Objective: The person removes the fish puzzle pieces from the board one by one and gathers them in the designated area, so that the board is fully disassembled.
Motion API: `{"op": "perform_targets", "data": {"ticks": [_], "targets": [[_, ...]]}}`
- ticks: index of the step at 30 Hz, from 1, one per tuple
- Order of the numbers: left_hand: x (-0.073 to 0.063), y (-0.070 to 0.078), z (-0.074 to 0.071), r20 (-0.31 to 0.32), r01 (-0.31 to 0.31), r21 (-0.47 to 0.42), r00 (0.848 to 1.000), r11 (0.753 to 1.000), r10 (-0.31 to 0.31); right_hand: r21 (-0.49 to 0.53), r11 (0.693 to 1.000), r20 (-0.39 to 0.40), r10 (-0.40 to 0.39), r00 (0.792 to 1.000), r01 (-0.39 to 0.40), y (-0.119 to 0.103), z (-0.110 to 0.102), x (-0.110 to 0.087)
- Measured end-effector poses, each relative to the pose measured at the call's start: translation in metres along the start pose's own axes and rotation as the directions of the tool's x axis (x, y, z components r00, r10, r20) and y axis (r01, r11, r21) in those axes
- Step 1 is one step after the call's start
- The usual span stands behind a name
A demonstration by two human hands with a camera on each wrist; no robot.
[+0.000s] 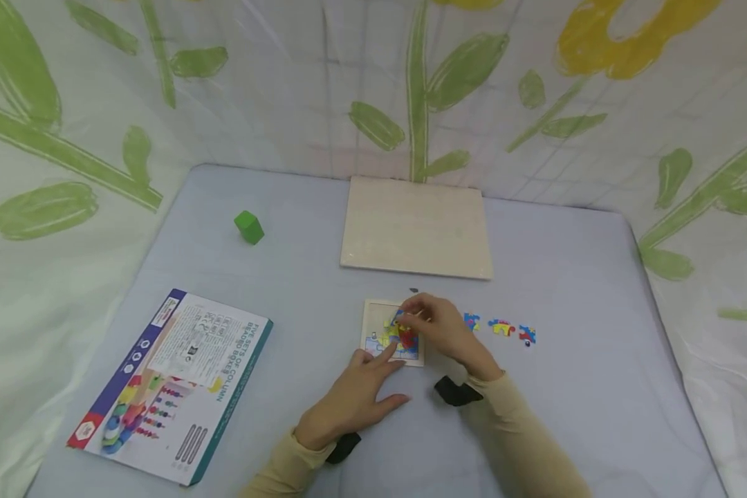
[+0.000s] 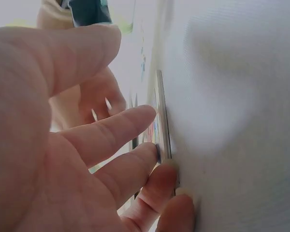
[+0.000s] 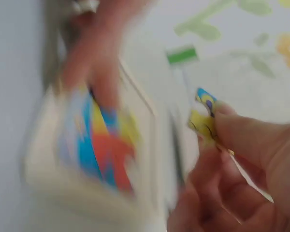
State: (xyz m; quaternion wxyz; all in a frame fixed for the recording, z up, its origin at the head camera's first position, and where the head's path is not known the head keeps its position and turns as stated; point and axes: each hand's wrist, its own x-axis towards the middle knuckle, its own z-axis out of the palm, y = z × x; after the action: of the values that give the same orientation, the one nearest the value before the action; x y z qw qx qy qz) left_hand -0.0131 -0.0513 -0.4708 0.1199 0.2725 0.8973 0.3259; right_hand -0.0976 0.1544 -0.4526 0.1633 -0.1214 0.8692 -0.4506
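Note:
A small wooden tray puzzle (image 1: 365,325) lies in front of the person, partly filled with blue, yellow and red pieces. Thumb and fingers of the right hand (image 1: 440,328) pinch a yellow-and-blue puzzle piece (image 3: 201,123), held over the tray's right part in the head view. The left hand (image 1: 353,393) reaches in from the near side, fingers extended, with fingertips at the tray's near edge and over its pieces. In the left wrist view its fingers (image 2: 111,135) meet the tray's thin edge (image 2: 162,111). The hands hide part of the picture.
Three loose puzzle pieces (image 1: 501,327) lie in a row right of the tray. A larger plain wooden board (image 1: 417,228) is behind it. A green block (image 1: 249,227) stands at the back left, and a flat beaded-boxes carton (image 1: 187,346) lies at left.

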Motion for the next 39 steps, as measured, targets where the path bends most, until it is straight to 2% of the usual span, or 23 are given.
{"op": "perform_targets", "data": {"ticks": [4,8,12,16,23,25,28,30,33,35,37,39], "targets": [[0.0,0.001,0.0,0.02,0.04,-0.022,0.999,0.999,-0.04,-0.033,0.999,-0.062,0.028,0.998,-0.031,0.015,-0.034,-0.023],[0.0,0.003,-0.001,0.031,0.049,-0.043,0.998,0.998,-0.047,-0.088,0.984,-0.105,0.143,0.984,-0.152,0.032,-0.061,-0.047],[0.0,0.003,-0.002,0.039,0.049,-0.054,0.998,0.997,-0.047,-0.123,0.96,-0.081,0.242,0.967,-0.251,0.042,-0.074,-0.063],[-0.001,0.003,-0.002,0.039,0.053,-0.054,0.998,0.997,-0.051,-0.144,0.949,-0.056,0.275,0.96,-0.28,0.049,-0.075,-0.067],[0.001,0.003,-0.001,0.049,0.079,-0.059,0.996,0.995,-0.076,-0.171,0.953,0.002,0.252,0.968,-0.248,0.055,-0.071,-0.067],[0.001,0.004,-0.001,0.054,0.085,-0.063,0.995,0.994,-0.082,-0.179,0.95,-0.008,0.259,0.966,-0.256,0.055,-0.07,-0.068],[0.001,0.005,-0.002,0.055,0.086,-0.064,0.995,0.994,-0.082,-0.226,0.934,-0.064,0.269,0.961,-0.276,0.056,-0.067,-0.068],[0.001,0.004,-0.002,0.051,0.081,-0.061,0.996,0.995,-0.078,-0.269,0.907,-0.122,0.3,0.946,-0.323,0.054,-0.064,-0.068],[0.001,0.004,-0.002,0.048,0.076,-0.06,0.996,0.995,-0.073,-0.309,0.855,-0.197,0.37,0.908,-0.416,0.048,-0.06,-0.069],[0.001,0.004,-0.001,0.048,0.074,-0.057,0.996,0.996,-0.071,-0.324,0.833,-0.233,0.39,0.891,-0.449,0.042,-0.056,-0.068],[0.001,0.003,-0.001,0.045,0.071,-0.054,0.997,0.996,-0.069,-0.327,0.849,-0.241,0.349,0.906,-0.414,0.036,-0.051,-0.064],[0.0,0.003,-0.001,0.04,0.067,-0.051,0.997,0.996,-0.065,-0.313,0.891,-0.213,0.271,0.939,-0.329,0.029,-0.042,-0.057]]}}
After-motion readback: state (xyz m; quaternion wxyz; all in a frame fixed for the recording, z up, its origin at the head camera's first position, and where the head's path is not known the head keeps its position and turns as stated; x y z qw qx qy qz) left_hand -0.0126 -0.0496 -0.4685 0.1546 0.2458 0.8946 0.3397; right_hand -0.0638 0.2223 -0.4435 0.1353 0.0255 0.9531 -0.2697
